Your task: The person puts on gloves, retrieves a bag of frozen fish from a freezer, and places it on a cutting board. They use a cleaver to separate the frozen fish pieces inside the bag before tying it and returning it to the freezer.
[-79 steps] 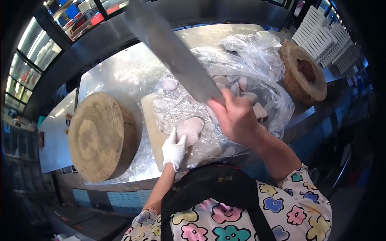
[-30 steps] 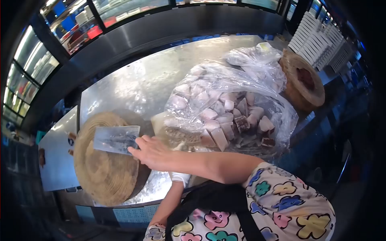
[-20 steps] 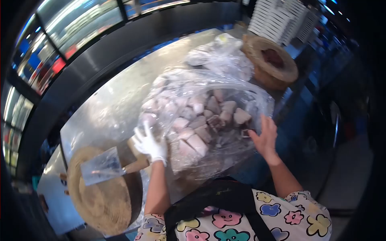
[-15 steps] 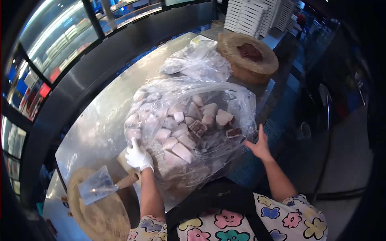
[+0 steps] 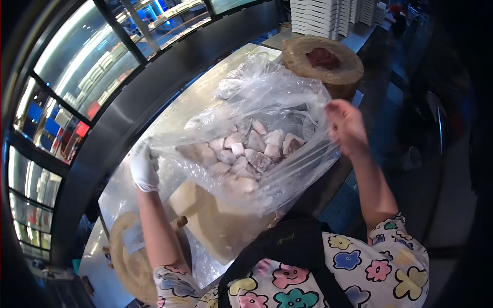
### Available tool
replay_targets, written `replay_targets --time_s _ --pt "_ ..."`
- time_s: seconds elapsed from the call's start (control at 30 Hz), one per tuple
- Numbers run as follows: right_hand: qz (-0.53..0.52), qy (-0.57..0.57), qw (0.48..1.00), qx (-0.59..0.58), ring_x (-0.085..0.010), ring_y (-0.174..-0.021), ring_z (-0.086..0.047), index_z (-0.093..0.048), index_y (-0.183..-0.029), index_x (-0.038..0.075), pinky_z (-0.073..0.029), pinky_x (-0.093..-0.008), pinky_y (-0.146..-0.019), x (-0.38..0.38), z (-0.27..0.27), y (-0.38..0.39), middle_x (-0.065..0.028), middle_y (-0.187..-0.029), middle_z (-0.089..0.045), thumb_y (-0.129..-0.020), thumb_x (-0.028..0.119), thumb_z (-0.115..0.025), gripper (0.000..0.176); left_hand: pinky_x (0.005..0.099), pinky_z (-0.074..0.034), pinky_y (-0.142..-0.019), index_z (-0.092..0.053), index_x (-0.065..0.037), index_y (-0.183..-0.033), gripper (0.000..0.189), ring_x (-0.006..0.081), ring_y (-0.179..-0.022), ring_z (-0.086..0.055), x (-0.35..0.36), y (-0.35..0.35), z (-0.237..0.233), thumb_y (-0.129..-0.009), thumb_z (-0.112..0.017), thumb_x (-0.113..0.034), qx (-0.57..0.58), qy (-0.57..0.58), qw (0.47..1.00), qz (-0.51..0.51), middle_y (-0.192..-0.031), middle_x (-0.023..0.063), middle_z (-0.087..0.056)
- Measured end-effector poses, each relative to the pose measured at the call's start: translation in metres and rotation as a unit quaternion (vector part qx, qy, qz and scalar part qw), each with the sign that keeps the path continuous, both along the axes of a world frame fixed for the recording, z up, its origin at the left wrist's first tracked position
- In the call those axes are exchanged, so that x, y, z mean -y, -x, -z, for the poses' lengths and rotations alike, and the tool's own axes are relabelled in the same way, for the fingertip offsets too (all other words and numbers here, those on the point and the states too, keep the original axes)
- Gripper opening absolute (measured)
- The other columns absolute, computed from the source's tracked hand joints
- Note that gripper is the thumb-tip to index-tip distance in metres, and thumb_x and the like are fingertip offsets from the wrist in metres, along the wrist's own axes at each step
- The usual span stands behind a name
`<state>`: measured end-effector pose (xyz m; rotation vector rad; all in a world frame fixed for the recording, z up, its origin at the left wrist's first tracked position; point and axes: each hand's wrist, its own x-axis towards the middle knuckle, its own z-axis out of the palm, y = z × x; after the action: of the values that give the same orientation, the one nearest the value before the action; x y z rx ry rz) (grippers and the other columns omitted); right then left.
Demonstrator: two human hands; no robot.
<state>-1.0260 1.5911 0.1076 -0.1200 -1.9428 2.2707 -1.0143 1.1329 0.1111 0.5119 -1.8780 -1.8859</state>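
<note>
At the centre of the frame, a clear plastic bag [image 5: 267,154] of cut meat chunks [image 5: 246,151] hung over a cutting board [image 5: 215,226]. The gloved left hand [image 5: 143,167] gripped its left edge; the bare right hand [image 5: 346,126] pinched its right edge.

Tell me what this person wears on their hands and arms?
The left hand wears a white glove; the right hand is bare. Both forearms are uncovered. The short sleeves are pale with bright cartoon flowers, and a black apron covers the chest.
</note>
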Motion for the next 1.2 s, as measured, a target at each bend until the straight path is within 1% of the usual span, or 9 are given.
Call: replay_targets --time_s 0.3,0.43,0.57,0.63,0.7,0.87,0.97,1.03,1.2 --pt "0.071 0.027 0.949 -0.306 -0.001 -0.045 -0.039 -0.06 -0.104 0.001 -0.028 -0.0171 -0.039 -0.047 -0.091 -0.019 0.0037 -0.063 -0.049 -0.097 0.012 -0.055 0.014 0.012 -0.03 -0.044 -0.061 -0.002 -0.112 0.024 0.0002 -0.052 -0.04 0.003 -0.046 -0.104 -0.096 -0.044 -0.008 -0.071 -0.049 0.996 0.018 -0.079 -0.0035 -0.055" --pt "0.102 -0.137 0.872 -0.458 -0.0024 -0.055 -0.043 -0.054 -0.113 -0.003 -0.034 -0.0157 -0.048 -0.062 -0.095 -0.032 -0.0021 -0.078 -0.056 -0.1 0.009 -0.047 0.02 0.0254 -0.044 -0.089 -0.061 0.01 -0.109 0.03 0.0177 -0.101 -0.057 -0.008 -0.059 -0.111 -0.086 -0.042 0.009 -0.168 0.607 0.776 0.021 -0.112 0.0117 -0.058" --pt "0.104 -0.147 0.881 -0.438 -0.006 -0.072 -0.053 -0.053 -0.116 -0.003 -0.043 -0.0189 -0.066 -0.068 -0.099 -0.02 -0.0045 -0.088 -0.06 -0.101 0.011 -0.046 0.022 0.0193 -0.044 -0.077 -0.061 0.008 -0.115 0.033 0.0103 -0.089 -0.057 -0.032 -0.039 -0.123 -0.086 -0.044 0.01 -0.132 0.289 0.948 0.03 -0.112 0.0101 -0.058" --pt "-0.033 -0.047 0.901 -0.43 -0.0124 -0.083 -0.056 -0.053 -0.119 0.0 -0.047 -0.0261 -0.077 -0.077 -0.093 -0.005 -0.0088 -0.101 -0.06 -0.101 0.013 -0.046 0.024 0.014 -0.038 -0.056 -0.062 0.006 -0.113 0.028 0.0023 -0.065 -0.051 -0.053 -0.034 -0.129 -0.09 -0.046 0.006 -0.133 0.413 0.9 0.046 -0.1 0.0072 -0.062" --pt "-0.079 -0.135 0.846 -0.51 -0.0222 -0.093 -0.059 -0.052 -0.123 0.004 -0.049 -0.0349 -0.081 -0.078 -0.089 0.02 -0.0157 -0.115 -0.056 -0.102 0.018 -0.042 0.027 0.0145 -0.027 -0.043 -0.064 0.004 -0.107 0.02 -0.0016 -0.05 -0.039 -0.069 -0.031 -0.133 -0.094 -0.049 0.0 -0.138 0.144 0.972 0.127 -0.084 0.0032 -0.063" --pt "-0.333 0.131 0.842 -0.405 -0.025 -0.093 -0.06 -0.05 -0.125 0.008 -0.051 -0.0365 -0.079 -0.005 -0.103 0.023 -0.0189 -0.115 -0.054 -0.103 0.019 -0.038 0.028 0.0166 -0.026 -0.039 -0.065 0.0 -0.101 0.013 -0.0003 -0.046 -0.039 -0.114 -0.032 -0.128 -0.093 -0.056 -0.005 -0.121 0.141 0.972 0.143 -0.081 0.0036 -0.065" --pt "-0.364 -0.11 0.891 -0.249 -0.0185 -0.083 -0.061 -0.042 -0.134 0.007 -0.052 -0.0298 -0.067 0.061 -0.114 0.014 -0.0122 -0.117 -0.055 -0.089 0.04 -0.065 0.06 0.0152 -0.03 -0.044 -0.066 -0.001 -0.101 0.011 0.0015 -0.049 -0.044 -0.13 -0.028 -0.126 -0.092 -0.059 -0.005 -0.137 0.157 0.96 0.187 -0.089 0.0067 -0.068" --pt "-0.233 -0.221 0.857 -0.404 -0.0347 -0.091 -0.066 -0.045 -0.128 -0.002 -0.052 -0.04 -0.081 0.113 -0.096 0.02 -0.0222 -0.107 -0.063 -0.084 0.045 -0.069 0.069 0.0159 -0.04 -0.06 -0.065 0.002 -0.101 0.014 0.0018 -0.068 -0.053 -0.135 -0.023 -0.129 -0.091 -0.056 0.001 -0.1 0.12 0.952 0.263 -0.092 0.005 -0.067" --pt "-0.38 -0.36 0.826 -0.209 -0.0323 -0.089 -0.067 -0.062 -0.109 -0.004 -0.051 -0.0367 -0.08 0.16 -0.069 0.046 -0.0227 -0.094 -0.067 -0.076 0.015 -0.07 0.039 0.0183 -0.045 -0.068 -0.055 0.001 -0.126 0.034 0.0059 -0.081 -0.056 -0.131 0.003 -0.124 -0.092 -0.054 -0.001 -0.207 0.095 0.935 0.272 -0.117 0.0092 -0.062"
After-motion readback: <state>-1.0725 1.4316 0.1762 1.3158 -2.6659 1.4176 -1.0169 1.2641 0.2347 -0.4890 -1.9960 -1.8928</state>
